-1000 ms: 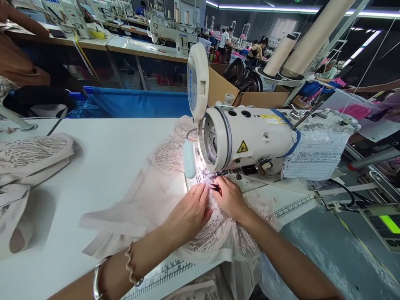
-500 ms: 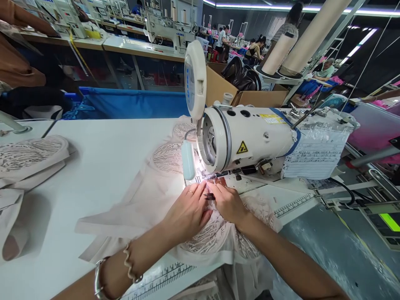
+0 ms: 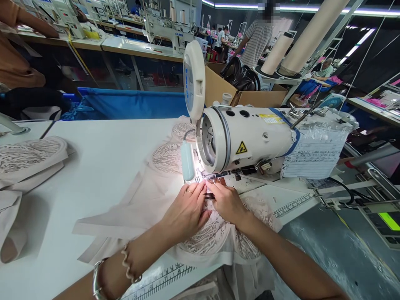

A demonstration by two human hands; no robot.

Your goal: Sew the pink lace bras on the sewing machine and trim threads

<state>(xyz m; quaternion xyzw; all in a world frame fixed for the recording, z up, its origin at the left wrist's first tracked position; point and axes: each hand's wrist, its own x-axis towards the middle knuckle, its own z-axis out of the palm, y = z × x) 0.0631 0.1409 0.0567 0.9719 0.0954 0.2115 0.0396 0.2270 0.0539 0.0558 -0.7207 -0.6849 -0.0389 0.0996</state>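
A pale pink lace garment (image 3: 146, 196) lies spread on the white table under the head of a white sewing machine (image 3: 250, 139). My left hand (image 3: 187, 212) presses flat on the lace just in front of the needle, a ring on one finger. Beside it, my right hand (image 3: 229, 202) pinches the fabric edge and holds a small dark tool (image 3: 208, 196) between the fingers. Both hands touch each other at the fingertips, close to the lit needle area (image 3: 203, 177).
A pile of similar lace pieces (image 3: 28, 156) lies at the table's left edge. A cardboard box (image 3: 250, 98) and large thread cones (image 3: 300, 46) stand behind the machine. A person in a striped shirt (image 3: 256, 39) stands further back. A blue bin (image 3: 131, 102) runs behind the table.
My hands drew back slightly from the needle and the dark tool now shows between them. A person in a striped shirt has walked into view at the back.
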